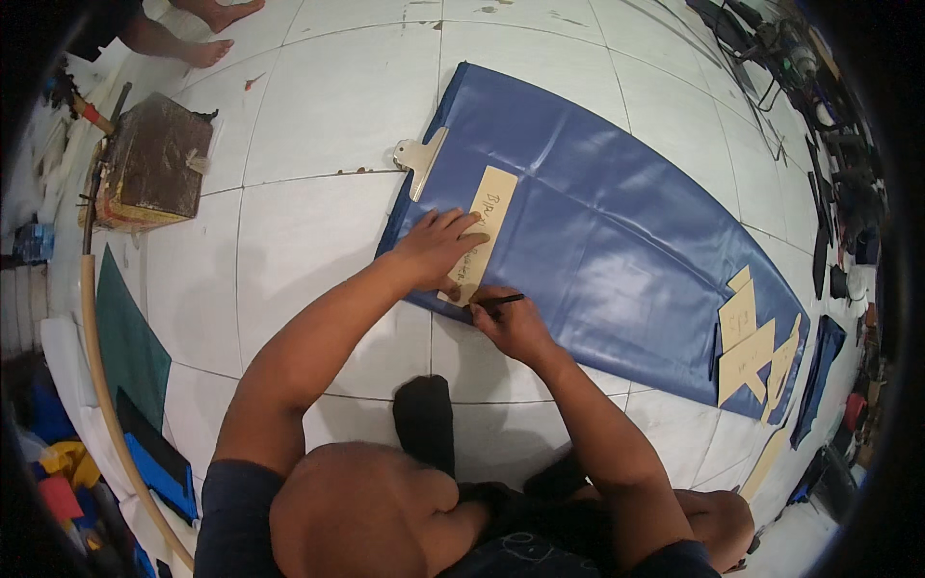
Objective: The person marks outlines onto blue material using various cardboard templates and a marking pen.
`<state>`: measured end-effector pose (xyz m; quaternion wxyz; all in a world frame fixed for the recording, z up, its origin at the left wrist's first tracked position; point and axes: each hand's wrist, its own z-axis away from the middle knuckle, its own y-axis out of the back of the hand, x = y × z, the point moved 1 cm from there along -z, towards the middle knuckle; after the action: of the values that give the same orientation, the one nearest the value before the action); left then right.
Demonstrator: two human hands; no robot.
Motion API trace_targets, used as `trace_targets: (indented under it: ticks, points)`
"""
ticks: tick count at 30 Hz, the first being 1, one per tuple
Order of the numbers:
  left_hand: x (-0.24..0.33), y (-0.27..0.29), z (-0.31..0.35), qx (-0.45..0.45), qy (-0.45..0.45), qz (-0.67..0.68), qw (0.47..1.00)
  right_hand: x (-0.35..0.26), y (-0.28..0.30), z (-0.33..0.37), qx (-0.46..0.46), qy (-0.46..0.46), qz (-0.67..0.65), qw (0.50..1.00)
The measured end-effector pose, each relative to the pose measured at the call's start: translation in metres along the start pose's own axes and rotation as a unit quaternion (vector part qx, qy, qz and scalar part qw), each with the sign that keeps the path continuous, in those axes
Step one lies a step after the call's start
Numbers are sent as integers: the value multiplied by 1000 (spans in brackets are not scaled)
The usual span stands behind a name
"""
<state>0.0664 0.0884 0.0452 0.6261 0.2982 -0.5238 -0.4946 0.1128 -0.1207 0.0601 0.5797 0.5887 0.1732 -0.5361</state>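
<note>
A blue sheet of smooth, shiny material (597,193) lies spread on the floor in front of me, with a curved far edge. Along its left side rests a long cream card strip (497,189) with handwriting on it. My left hand (434,252) lies over this strip, fingers spread, pressing it against the sheet. My right hand (520,329) grips a dark pen (501,300) beside the strip's near end, close to the sheet's near edge. The pen's tip is partly hidden by my fingers. A metal bulldog clip (416,159) bites the sheet's left edge.
Several cream card pieces (742,337) lie on the sheet's right end. A brown box (159,159) stands at left beside a curved wooden rod (93,328) and green material (128,328). Another person's bare feet (207,50) are at upper left. Tools and clutter (800,58) line the right.
</note>
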Motion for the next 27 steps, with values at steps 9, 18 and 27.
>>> trace_targets:
  ticks: [9, 18, 27]
  points:
    - [-6, -9, 3, 29, -7, 0, 1000, 4, -13, -10, 36, 75, -12, 996]
    - [5, 5, -1, -21, 11, 4, 1000, 15, 13, 1, -5, 2, 43, 999]
    - [10, 8, -3, -44, 28, -14, 999, 16, 16, 9, 16, -66, -10, 998]
